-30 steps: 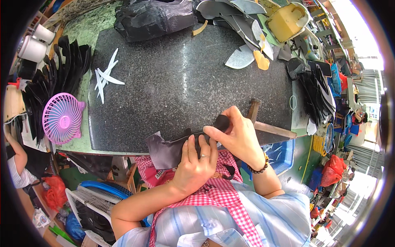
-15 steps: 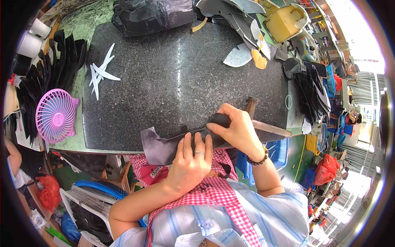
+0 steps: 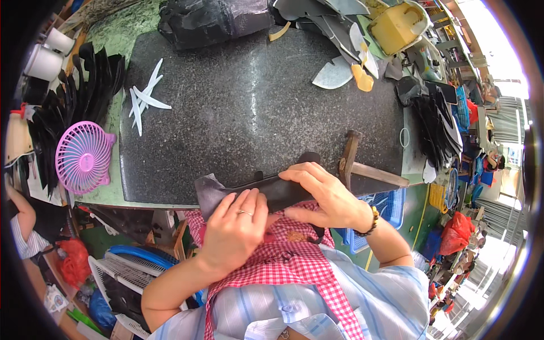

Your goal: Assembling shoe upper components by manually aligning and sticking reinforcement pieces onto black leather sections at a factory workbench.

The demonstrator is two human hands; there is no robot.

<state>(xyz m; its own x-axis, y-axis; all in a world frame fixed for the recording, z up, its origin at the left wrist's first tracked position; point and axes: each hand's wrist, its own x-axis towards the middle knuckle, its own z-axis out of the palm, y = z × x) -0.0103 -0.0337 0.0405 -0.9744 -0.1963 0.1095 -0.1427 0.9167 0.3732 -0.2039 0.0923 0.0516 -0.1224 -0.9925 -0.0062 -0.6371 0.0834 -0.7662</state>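
Note:
A long black leather-like piece [image 3: 277, 194] lies along the table's near edge, with part of it overhanging. Its grey left end flares out, and a dark rounded tab stands up at its right end. My left hand [image 3: 235, 226], wearing a ring, rests flat fingers on the piece's left-middle part; its thumb is mostly hidden. My right hand [image 3: 331, 199] lays stretched fingers on the right part, with the thumb apart below the near edge. Just right of that hand is a hammer [image 3: 374, 173] with a worn head and a wooden handle.
A dark stone slab [image 3: 226, 107] covers the table. White curved strips [image 3: 144, 99] and a pink fan [image 3: 85, 158] are at left, beside stacked black pieces [image 3: 85, 85]. A black block [image 3: 215, 22], scraps [image 3: 334, 73] and a yellow container [image 3: 396, 28] stand behind. Blue baskets [image 3: 391, 207] sit below right.
My right hand has released its pinch on the rolled right end and moved nearer, fingers now stretched out. My left hand has slid left and toward me along the piece.

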